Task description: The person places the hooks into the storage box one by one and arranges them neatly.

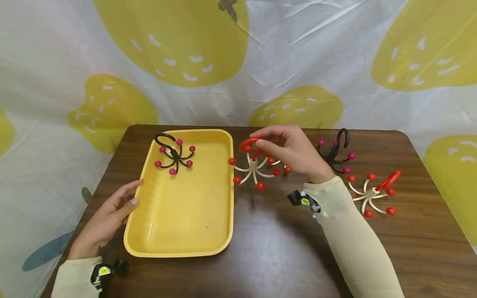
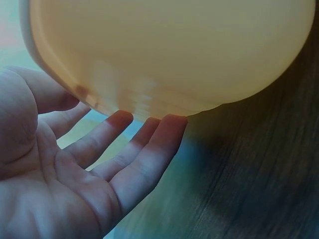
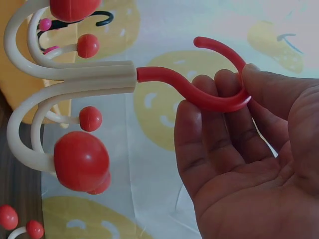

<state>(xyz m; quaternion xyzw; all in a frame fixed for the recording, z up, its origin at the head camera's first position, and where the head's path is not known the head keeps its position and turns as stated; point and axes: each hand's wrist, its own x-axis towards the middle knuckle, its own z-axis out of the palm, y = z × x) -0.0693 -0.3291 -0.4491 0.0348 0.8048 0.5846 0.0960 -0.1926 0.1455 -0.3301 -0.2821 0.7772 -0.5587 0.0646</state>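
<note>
My right hand (image 1: 287, 151) pinches the red hook of a red-and-white octopus hook hanger (image 3: 99, 77). This hanger has curved white arms tipped with red balls and hangs just right of the yellow tray (image 1: 231, 207), raised off the table. In the right wrist view the thumb presses the hook (image 3: 219, 102) against the fingers. My left hand (image 1: 106, 217) touches the tray's outer left wall, its fingertips (image 2: 172, 124) resting against the plastic. Inside the tray, at the far left, lies a black octopus hook hanger (image 1: 175, 155) with pink balls, its hook over the rim.
On the brown wooden table (image 1: 283, 256), a black hanger with pink balls (image 1: 331, 157) lies behind my right wrist. A red-and-white hanger (image 1: 372, 193) lies to its right. Red balls (image 1: 287, 169) of another show beneath my right hand. A fruit-patterned cloth (image 1: 283, 54) hangs behind.
</note>
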